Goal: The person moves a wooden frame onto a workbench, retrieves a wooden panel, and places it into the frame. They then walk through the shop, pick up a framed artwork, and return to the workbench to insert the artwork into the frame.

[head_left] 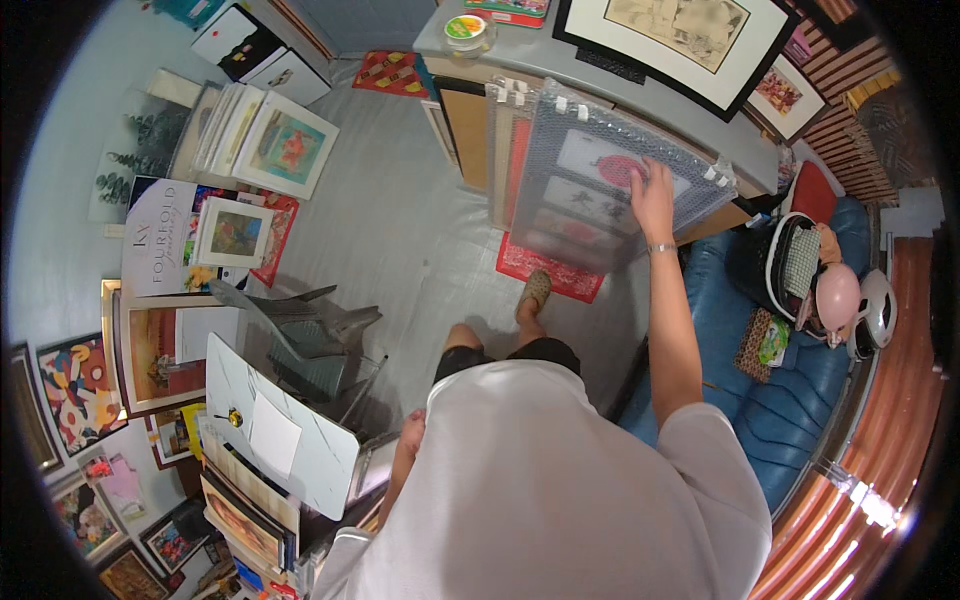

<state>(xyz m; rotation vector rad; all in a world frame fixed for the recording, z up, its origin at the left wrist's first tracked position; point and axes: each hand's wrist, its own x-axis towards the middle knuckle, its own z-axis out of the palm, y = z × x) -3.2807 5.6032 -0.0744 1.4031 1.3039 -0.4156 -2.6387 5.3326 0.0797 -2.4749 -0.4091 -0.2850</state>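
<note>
My right hand (653,194) reaches forward to a large flat framed picture (585,185) in bubble wrap, which leans against the grey counter. Its fingers are extended and rest against the wrapped face, near a red round motif; they do not wrap round an edge. White tabs line the top of the picture. Behind it stand other wrapped flat pieces (502,150), one reddish. Low at my left side, beside the white marble-look tabletop (330,440), hangs my left hand (411,434). Its fingers look curled in, with nothing visible in them, and my shirt covers part of the arm.
A black-framed picture (690,45) and a round tub (466,30) sit on the grey counter (540,50). At right is a blue sofa (720,330) with bags and a pink cap. A grey chair (310,330) and stacked pictures (285,145) stand left. Red mats (555,272) lie on the floor.
</note>
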